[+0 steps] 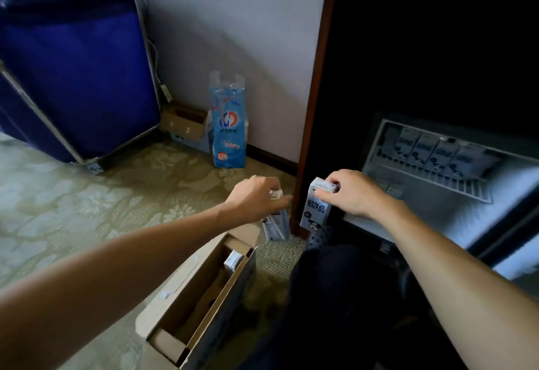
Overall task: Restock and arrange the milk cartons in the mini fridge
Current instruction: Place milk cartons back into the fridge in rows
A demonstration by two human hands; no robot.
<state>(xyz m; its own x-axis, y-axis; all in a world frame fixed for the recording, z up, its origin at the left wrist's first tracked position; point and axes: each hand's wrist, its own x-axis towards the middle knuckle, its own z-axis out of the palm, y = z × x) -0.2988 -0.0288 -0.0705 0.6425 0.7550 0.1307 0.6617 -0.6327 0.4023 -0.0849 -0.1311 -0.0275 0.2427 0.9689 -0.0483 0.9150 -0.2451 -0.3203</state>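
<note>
**Restocking at floor level**

Floor: pale green, leaf-patterned woven carpet (73,194), meeting a smooth white wall (233,19) and a dark wooden cabinet post (315,107). The left hand (253,197) grips a blurred blue-and-white rectangular milk carton (275,228) above a long open cardboard box (204,296). The right hand (355,191) is clamped on the top of a second, upright printed carton (316,209). A row of similar cartons (431,153) stands in the open grey mini fridge (374,148). A blue fabric cart (73,63) stands left.
</note>
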